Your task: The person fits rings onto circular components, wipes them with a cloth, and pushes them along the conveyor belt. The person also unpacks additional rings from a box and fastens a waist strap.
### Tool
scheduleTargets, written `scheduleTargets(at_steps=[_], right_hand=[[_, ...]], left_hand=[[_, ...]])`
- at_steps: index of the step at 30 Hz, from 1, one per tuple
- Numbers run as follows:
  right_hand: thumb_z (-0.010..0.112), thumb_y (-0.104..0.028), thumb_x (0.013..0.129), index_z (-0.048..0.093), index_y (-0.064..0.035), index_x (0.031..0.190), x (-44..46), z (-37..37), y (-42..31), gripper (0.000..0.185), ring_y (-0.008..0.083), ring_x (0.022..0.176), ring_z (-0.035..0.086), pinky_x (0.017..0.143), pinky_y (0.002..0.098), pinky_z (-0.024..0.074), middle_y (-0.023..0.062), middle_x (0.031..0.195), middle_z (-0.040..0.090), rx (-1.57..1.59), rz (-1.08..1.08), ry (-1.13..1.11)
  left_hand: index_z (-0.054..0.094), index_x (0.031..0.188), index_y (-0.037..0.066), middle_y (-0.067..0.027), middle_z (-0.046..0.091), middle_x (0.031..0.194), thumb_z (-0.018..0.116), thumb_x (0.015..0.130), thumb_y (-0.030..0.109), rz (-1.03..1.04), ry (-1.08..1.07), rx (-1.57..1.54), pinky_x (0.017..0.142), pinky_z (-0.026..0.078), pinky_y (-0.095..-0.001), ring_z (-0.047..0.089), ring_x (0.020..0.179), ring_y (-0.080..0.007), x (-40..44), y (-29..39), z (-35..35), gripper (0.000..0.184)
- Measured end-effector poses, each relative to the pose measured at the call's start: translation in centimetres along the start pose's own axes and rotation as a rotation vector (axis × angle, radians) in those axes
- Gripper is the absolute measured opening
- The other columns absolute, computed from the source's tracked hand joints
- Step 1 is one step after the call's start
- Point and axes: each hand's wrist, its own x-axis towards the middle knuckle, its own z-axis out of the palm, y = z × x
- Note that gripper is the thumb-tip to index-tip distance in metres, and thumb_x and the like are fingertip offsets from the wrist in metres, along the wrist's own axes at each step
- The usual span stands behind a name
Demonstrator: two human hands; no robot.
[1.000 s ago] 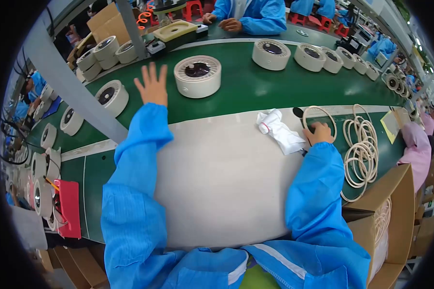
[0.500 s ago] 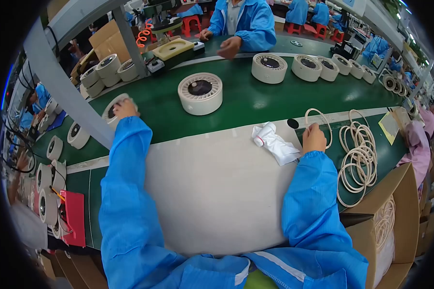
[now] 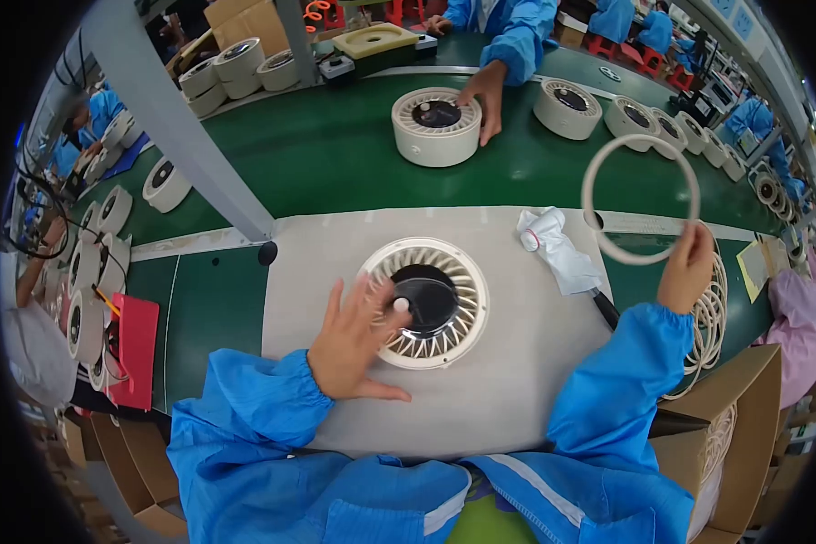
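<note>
On the pale mat (image 3: pixel 290 272) in front of me lies a round white fan-like unit (image 3: pixel 465 313), its radial fins and black centre facing up. My left hand (image 3: pixel 354 344) is spread over its left side, slightly blurred; I cannot tell whether the fingers touch it. To the right, a thin cream ring (image 3: pixel 588 199) is raised above the bench, its lower right edge pinched in my right hand (image 3: pixel 687 272). Below that hand a pile of similar rings (image 3: pixel 712 313) is partly hidden by my sleeve.
A crumpled white tube (image 3: pixel 562 254) and a dark handle (image 3: pixel 606 308) lie at the mat's right edge. Across the green belt (image 3: pixel 317 154), a co-worker's hand (image 3: pixel 488 95) touches another white unit (image 3: pixel 435 145). A grey post (image 3: pixel 186 118) stands left; a cardboard box (image 3: pixel 734 390) sits right.
My left hand has come from the belt at the left to the mat, where a white unit now lies. My right hand has lifted a ring. The co-worker's hand has reached a unit.
</note>
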Motion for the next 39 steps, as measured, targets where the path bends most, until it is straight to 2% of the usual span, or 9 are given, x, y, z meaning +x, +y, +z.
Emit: scheduleTargets(at_steps=[1,4,6,12,20,29,32,37,39], right_hand=[[0.051,-0.018,0.083,0.055,-0.0006,0.093,-0.7,-0.1,-2.4,0.021,0.0105,0.061,0.049,0.053,0.0244,0.0388,0.0056,0.070,0.055,0.118,0.053,-0.306],[0.049,-0.014,0.084,0.056,-0.0012,0.100,-5.1,1.2,-8.1,0.022,0.0070,0.059,0.046,0.051,0.0220,0.0375,0.0028,0.068,0.053,0.234,-0.029,-0.917],[0.050,-0.009,0.082,0.056,0.0001,0.101,-8.0,2.8,-10.0,0.022,0.0092,0.059,0.049,0.052,0.0238,0.0399,0.0053,0.068,0.055,0.392,0.091,-1.166],[0.054,-0.004,0.076,0.058,0.0026,0.096,-10.8,4.7,-11.3,0.022,0.0192,0.061,0.055,0.055,0.0281,0.0438,0.0130,0.077,0.058,0.340,-0.245,-1.105],[0.055,-0.002,0.073,0.059,0.0023,0.097,-11.8,2.9,-12.2,0.024,0.0245,0.063,0.055,0.055,0.0310,0.0441,0.0150,0.084,0.056,0.177,-0.228,-1.101],[0.052,0.000,0.075,0.053,0.0012,0.106,-13.0,2.6,-13.9,0.031,0.0312,0.069,0.055,0.059,0.0350,0.0442,0.0162,0.087,0.052,-0.080,-0.298,-1.106],[0.051,-0.007,0.079,0.048,0.0010,0.112,-12.6,3.1,-15.3,0.034,0.0345,0.086,0.053,0.072,0.0379,0.0420,0.0178,0.100,0.051,-0.175,-0.576,-1.092],[0.049,-0.015,0.082,0.043,0.0015,0.116,-15.0,5.8,-14.3,0.038,0.0368,0.103,0.045,0.084,0.0406,0.0361,0.0190,0.113,0.047,0.008,-0.605,-0.949],[0.048,-0.018,0.083,0.040,0.0012,0.119,-15.1,5.7,-14.2,0.042,0.0364,0.109,0.041,0.088,0.0412,0.0330,0.0194,0.118,0.044,-0.020,-0.650,-0.974]], left_hand=[[0.024,0.129,0.002,-0.0190,0.028,0.132,0.055,0.076,0.042,-0.004,0.001,0.001,0.099,0.024,-0.0436,0.029,0.122,-0.0343,0.0,-0.1,0.7,0.073],[0.015,0.132,0.001,-0.0146,0.026,0.135,0.028,0.087,0.049,-0.632,0.313,-1.458,0.101,0.024,-0.0369,0.027,0.123,-0.0281,1.2,-1.5,3.8,0.067],[0.014,0.132,0.000,-0.0139,0.024,0.135,0.024,0.088,0.049,-0.672,0.313,-1.596,0.101,0.023,-0.0345,0.026,0.124,-0.0261,2.1,-1.7,3.3,0.066],[0.022,0.130,0.000,-0.0133,0.036,0.128,0.014,0.091,0.042,-0.869,0.321,-1.985,0.098,0.031,-0.0323,0.037,0.118,-0.0218,3.0,-2.4,2.4,0.058],[0.028,0.128,0.002,-0.0094,0.043,0.123,0.026,0.092,0.038,-0.844,0.271,-2.028,0.096,0.031,-0.0287,0.040,0.114,-0.0181,3.1,-2.8,2.3,0.052],[0.038,0.121,-0.002,-0.0167,0.053,0.109,0.047,0.086,0.019,-0.615,0.128,-1.072,0.080,0.043,-0.0275,0.054,0.098,-0.0211,3.3,-4.7,1.7,0.042],[0.040,0.118,-0.003,-0.0193,0.056,0.099,0.048,0.084,0.013,-0.491,-0.295,-0.173,0.078,0.044,-0.0286,0.055,0.094,-0.0280,5.5,-2.4,-0.6,0.038],[0.043,0.113,-0.003,-0.0211,0.055,0.096,0.050,0.081,0.012,-0.608,-0.269,-0.129,0.078,0.044,-0.0321,0.054,0.092,-0.0309,6.8,-1.5,0.4,0.036],[0.044,0.112,-0.003,-0.0208,0.054,0.098,0.049,0.082,0.012,-0.273,0.063,-0.063,0.079,0.043,-0.0341,0.053,0.094,-0.0311,6.3,-2.9,2.0,0.034]])
